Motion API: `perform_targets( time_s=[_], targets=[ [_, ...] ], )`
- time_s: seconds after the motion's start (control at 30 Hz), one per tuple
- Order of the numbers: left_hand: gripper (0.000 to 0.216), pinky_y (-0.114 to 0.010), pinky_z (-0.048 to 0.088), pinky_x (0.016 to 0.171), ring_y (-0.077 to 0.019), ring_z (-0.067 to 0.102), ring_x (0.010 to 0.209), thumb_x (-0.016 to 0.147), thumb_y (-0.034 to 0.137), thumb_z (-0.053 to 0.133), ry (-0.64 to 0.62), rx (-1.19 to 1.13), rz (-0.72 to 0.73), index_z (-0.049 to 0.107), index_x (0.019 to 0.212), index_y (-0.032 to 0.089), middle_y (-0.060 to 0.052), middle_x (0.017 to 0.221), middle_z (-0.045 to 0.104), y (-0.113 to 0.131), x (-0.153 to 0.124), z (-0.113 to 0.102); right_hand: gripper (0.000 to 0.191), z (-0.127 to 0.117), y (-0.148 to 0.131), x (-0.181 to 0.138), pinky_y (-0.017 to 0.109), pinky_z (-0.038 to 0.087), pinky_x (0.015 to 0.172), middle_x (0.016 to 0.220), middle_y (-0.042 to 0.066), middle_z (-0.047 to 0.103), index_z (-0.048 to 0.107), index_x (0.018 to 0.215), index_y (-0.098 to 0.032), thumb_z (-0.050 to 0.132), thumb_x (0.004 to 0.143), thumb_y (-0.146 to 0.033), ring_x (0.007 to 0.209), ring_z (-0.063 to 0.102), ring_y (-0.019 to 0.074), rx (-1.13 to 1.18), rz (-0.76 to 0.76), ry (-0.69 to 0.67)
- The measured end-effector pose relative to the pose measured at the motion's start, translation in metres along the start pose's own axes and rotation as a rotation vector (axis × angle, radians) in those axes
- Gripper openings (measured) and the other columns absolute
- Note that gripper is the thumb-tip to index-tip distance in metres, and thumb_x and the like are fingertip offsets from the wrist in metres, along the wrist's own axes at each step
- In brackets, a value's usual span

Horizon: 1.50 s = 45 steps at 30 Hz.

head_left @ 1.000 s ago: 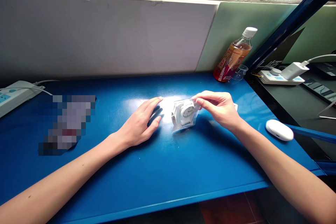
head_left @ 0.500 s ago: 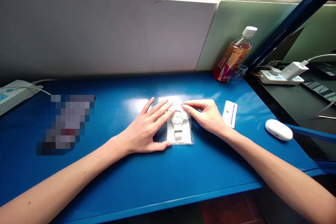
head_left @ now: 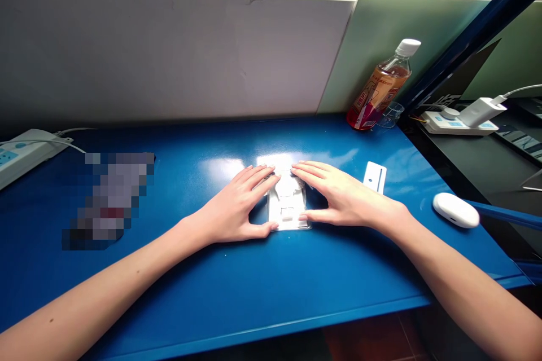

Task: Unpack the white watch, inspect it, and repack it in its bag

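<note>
The left hand (head_left: pixel 237 203) and right hand (head_left: pixel 339 194), thumbs spread from fingers, touch without gripping both sides of the clear bag (head_left: pixel 291 226) containing a white wristwatch (head_left: pixel 287 198).

Blue tabletop (head_left: pixel 237 293) lies open on the near side of the left hand (head_left: pixel 239 206) and right hand (head_left: pixel 339 194), but a slotted card (head_left: pixel 374 174) just beyond the latter and a white case (head_left: pixel 456 210) farther right bar passage.

Specular glare whitens the blue tabletop (head_left: pixel 237 293) around the packet (head_left: pixel 287 220); soft shadows lie beside both forearms (head_left: pixel 148 254); pixelation masks an object (head_left: pixel 114 194) at left.
</note>
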<state>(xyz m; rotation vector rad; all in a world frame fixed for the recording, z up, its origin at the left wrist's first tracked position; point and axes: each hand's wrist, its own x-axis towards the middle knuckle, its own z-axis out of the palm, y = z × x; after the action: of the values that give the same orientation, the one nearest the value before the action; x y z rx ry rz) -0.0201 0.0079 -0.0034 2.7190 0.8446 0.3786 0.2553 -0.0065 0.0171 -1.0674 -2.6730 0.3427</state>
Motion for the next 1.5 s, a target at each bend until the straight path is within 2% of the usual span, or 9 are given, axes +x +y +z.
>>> perform_targets(
  time_s=[0.17,0.37,0.57,0.67,0.83,0.97,1.2,1.37,1.5],
  targets=[
    [0.086,-0.059,0.030,0.119,-0.0406,0.035,0.146,0.084,0.053,0.066,0.008,-0.012,-0.012,0.036,0.154,0.014,-0.021,0.158,0.038,0.0002,0.0008,0.0003,0.099,0.0030,-0.0004,0.0000,0.056,0.040,0.116,0.155,0.027,0.041,0.041,0.151,-0.004,0.072,0.079,-0.063,0.147,0.036,0.0401,0.026,0.042,-0.050],
    [0.090,-0.056,0.029,0.121,-0.0387,0.034,0.147,0.086,0.057,0.063,0.001,-0.003,-0.007,0.030,0.156,0.012,-0.021,0.158,0.039,-0.0009,0.0010,0.0008,0.098,0.0031,-0.0002,0.0006,0.058,0.041,0.115,0.153,0.026,0.044,0.042,0.151,-0.006,0.074,0.077,-0.062,0.147,0.035,0.0406,0.034,0.048,-0.042],
    [0.095,-0.055,0.029,0.121,-0.0387,0.033,0.148,0.086,0.067,0.060,-0.025,0.032,-0.013,0.031,0.156,0.009,-0.022,0.158,0.038,-0.0017,0.0010,0.0003,0.104,0.0030,-0.0008,-0.0015,0.055,0.037,0.118,0.157,0.027,0.037,0.035,0.153,-0.001,0.067,0.080,-0.068,0.150,0.028,0.0402,-0.004,0.044,-0.096],
    [0.097,-0.055,0.029,0.121,-0.0390,0.033,0.147,0.084,0.070,0.060,-0.024,0.026,-0.020,0.033,0.155,0.009,-0.022,0.157,0.039,-0.0016,0.0014,-0.0001,0.107,0.0036,-0.0003,-0.0023,0.057,0.036,0.118,0.159,0.027,0.034,0.032,0.155,-0.002,0.067,0.079,-0.070,0.151,0.025,0.0403,0.002,0.033,-0.090],
    [0.098,-0.055,0.029,0.121,-0.0386,0.033,0.148,0.083,0.070,0.062,-0.011,0.015,-0.033,0.034,0.155,0.011,-0.021,0.158,0.038,-0.0020,0.0009,0.0010,0.114,0.0033,0.0027,-0.0032,0.059,0.032,0.119,0.160,0.030,0.027,0.028,0.155,0.001,0.067,0.077,-0.073,0.152,0.020,0.0409,0.000,0.043,-0.092],
    [0.098,-0.056,0.031,0.120,-0.0403,0.033,0.147,0.083,0.070,0.063,-0.002,0.025,-0.042,0.037,0.153,0.008,-0.024,0.157,0.037,-0.0019,0.0001,0.0019,0.118,0.0022,0.0045,-0.0031,0.058,0.030,0.121,0.162,0.031,0.020,0.028,0.154,0.004,0.065,0.076,-0.076,0.153,0.017,0.0411,-0.028,0.063,-0.100],
    [0.098,-0.055,0.031,0.120,-0.0402,0.033,0.147,0.084,0.068,0.063,-0.001,0.053,-0.038,0.037,0.152,0.003,-0.026,0.157,0.038,-0.0014,0.0007,0.0023,0.121,-0.0015,0.0031,-0.0006,0.055,0.027,0.123,0.162,0.029,0.022,0.025,0.155,0.004,0.064,0.075,-0.078,0.153,0.017,0.0392,0.000,0.099,-0.167],
    [0.097,-0.056,0.032,0.119,-0.0403,0.035,0.146,0.084,0.067,0.063,-0.001,0.045,-0.041,0.036,0.153,0.004,-0.026,0.156,0.038,-0.0020,-0.0001,0.0026,0.122,-0.0029,0.0043,-0.0008,0.055,0.025,0.123,0.164,0.028,0.014,0.021,0.157,0.003,0.065,0.076,-0.076,0.154,0.013,0.0391,0.016,0.105,-0.152],
    [0.096,-0.057,0.033,0.119,-0.0409,0.035,0.146,0.084,0.067,0.063,-0.002,0.027,-0.046,0.036,0.154,0.007,-0.025,0.157,0.038,-0.0018,0.0003,0.0020,0.120,-0.0045,0.0062,-0.0014,0.056,0.026,0.122,0.164,0.028,0.014,0.024,0.156,0.002,0.067,0.075,-0.075,0.153,0.013,0.0401,-0.006,0.110,-0.149]
  ],
)
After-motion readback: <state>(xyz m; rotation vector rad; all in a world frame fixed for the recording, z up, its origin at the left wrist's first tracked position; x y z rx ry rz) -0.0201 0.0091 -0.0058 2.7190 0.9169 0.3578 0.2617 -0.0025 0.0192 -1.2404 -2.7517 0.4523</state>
